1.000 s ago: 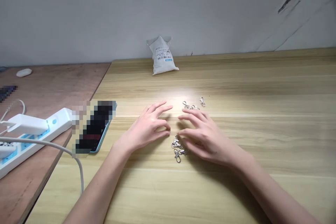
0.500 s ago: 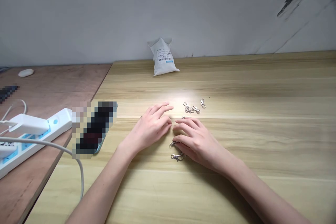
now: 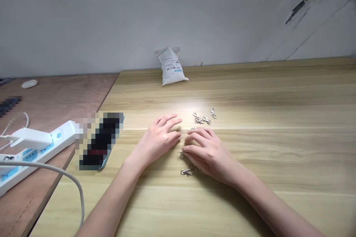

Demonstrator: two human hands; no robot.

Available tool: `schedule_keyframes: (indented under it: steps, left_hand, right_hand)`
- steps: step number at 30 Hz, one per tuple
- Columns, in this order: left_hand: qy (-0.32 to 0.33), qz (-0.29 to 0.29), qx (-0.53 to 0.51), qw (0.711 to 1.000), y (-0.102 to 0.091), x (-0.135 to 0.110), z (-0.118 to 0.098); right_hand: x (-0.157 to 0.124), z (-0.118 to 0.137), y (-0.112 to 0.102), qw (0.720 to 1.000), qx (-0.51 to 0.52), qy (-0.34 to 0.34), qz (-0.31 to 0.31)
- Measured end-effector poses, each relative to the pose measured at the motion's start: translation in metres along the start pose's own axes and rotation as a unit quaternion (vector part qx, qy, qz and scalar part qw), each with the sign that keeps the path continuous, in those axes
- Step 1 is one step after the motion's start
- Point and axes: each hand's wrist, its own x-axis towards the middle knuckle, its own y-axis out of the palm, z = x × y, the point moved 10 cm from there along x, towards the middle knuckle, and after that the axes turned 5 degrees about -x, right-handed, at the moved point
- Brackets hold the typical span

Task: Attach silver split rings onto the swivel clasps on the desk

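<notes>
From here I see silver swivel clasps [image 3: 187, 172] on the wooden bench [image 3: 264, 148], one just under the curled fingers of the right hand [image 3: 208, 154] (gripped or only touched, I can't tell) and more in a loose cluster [image 3: 201, 119] beyond. The left hand [image 3: 158, 141] sits half-curled beside them — any hold unclear. A white labelled bag [image 3: 171, 66] stands at the bench's far edge.

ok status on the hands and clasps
left hand beside right hand, fingers curled low over the wooden table; right fingertips at a metal clasp, grip unclear; more clasps beyond; phone off left
</notes>
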Motion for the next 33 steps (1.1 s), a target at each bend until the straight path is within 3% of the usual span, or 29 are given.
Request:
schedule_keyframes:
  steps: [7, 13, 25, 33]
  left_hand:
    - [0.023, -0.017, 0.027, 0.999, 0.003, 0.003, -0.008]
    - [-0.034, -0.002, 0.001, 0.999, 0.003, 0.002, 0.005]
    - [-0.061, 0.035, -0.041, 0.997, 0.009, -0.002, 0.015]
    - [-0.063, 0.015, -0.041, 0.997, 0.012, 0.0, 0.014]
  right_hand:
    - [-0.001, -0.021, -0.005, 0.997, 0.005, 0.068, -0.021]
    - [-0.002, -0.027, -0.005, 0.995, 0.026, 0.091, -0.024]
    - [-0.003, -0.027, -0.003, 0.994, 0.035, 0.098, -0.016]
    - [-0.002, -0.021, 0.005, 0.995, 0.067, 0.075, -0.005]
